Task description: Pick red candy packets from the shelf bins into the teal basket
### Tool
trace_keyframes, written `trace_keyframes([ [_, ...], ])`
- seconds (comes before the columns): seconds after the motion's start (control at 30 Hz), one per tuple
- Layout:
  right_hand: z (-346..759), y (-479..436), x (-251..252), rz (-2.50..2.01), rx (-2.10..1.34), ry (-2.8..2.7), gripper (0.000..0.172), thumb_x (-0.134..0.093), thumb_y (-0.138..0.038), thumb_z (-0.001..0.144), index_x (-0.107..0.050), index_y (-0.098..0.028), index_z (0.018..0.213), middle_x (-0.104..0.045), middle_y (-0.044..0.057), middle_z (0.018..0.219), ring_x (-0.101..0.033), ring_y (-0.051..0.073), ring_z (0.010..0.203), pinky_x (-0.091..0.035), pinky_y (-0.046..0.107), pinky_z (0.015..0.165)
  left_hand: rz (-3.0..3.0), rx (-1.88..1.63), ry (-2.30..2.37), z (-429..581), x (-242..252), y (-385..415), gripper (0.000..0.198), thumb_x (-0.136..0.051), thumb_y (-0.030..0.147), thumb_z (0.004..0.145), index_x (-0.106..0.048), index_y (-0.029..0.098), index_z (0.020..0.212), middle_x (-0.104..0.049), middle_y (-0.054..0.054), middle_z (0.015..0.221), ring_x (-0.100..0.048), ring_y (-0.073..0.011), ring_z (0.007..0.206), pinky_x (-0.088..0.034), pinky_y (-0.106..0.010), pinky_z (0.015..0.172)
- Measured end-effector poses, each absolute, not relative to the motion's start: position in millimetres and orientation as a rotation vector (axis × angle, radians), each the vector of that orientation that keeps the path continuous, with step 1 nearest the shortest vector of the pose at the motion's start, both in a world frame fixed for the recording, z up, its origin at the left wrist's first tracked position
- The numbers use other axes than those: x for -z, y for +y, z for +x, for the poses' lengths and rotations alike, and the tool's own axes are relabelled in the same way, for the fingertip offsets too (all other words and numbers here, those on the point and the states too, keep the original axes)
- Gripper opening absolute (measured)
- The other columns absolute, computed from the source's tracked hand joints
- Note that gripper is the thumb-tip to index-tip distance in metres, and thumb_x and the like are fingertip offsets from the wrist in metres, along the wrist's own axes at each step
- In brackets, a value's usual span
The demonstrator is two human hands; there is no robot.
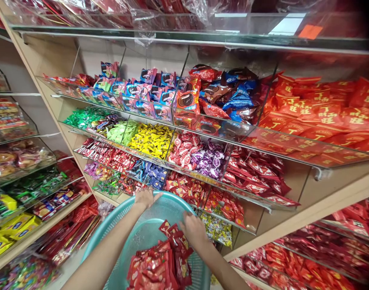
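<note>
A teal plastic basket (93, 241) is below me, tilted against the front of the shelves. Several red candy packets (151, 264) lie in a heap inside it. My left hand (144, 198) is on the basket's far rim, fingers curled over the edge and thumb stretched to the right. At the right rim, my right hand (195, 229) is closed with its fingers curled inward, close beside the upper packets. What its fingertips grip is hidden. Red packets (187, 188) of a similar look fill a low shelf compartment just beyond the basket.
Glass-fronted shelves ahead hold yellow candies (152, 141), purple candies (211, 159), blue packets (149, 173) and large red bags (320, 106). A glass shelf edge (187, 38) crosses overhead. More stocked shelves stand left, and a slanted wooden board (302, 213) lies right.
</note>
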State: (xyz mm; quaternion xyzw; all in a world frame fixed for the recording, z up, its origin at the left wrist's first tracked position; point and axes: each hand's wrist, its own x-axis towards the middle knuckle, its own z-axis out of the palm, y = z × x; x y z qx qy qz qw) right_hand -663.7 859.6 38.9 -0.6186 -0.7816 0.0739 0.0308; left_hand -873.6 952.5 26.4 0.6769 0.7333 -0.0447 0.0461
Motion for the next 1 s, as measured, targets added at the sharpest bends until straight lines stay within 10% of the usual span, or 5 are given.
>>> trace_keyframes([
  [0.57, -648, 987, 23, -1.821, 0.022, -1.484, 0.062, -0.055, -0.037, 0.072, -0.039, -0.001, 0.12, -0.045, 0.026, 0.115, -0.04, 0.035, 0.109, -0.028, 0.043, 0.092, 2.081, 0.088, 2.229, -876, -24, 952, 0.076, -0.012, 0.064, 0.081, -0.051, 0.007, 0.112, -0.057, -0.02, 0.105, -0.049, -0.0314, 0.104, -0.033, -0.041, 0.089],
  [1.0, -645, 997, 41, -1.781, 0.066, -1.404, 0.046, -0.035, -0.023, 0.081, -0.046, 0.0, 0.119, -0.039, 0.023, 0.129, -0.028, 0.03, 0.123, -0.022, 0.039, 0.1, 2.108, 0.103, 2.24, -875, -29, 950, 0.075, -0.015, 0.063, 0.082, -0.051, 0.006, 0.113, -0.057, -0.02, 0.105, -0.05, -0.0305, 0.102, -0.035, -0.039, 0.088],
])
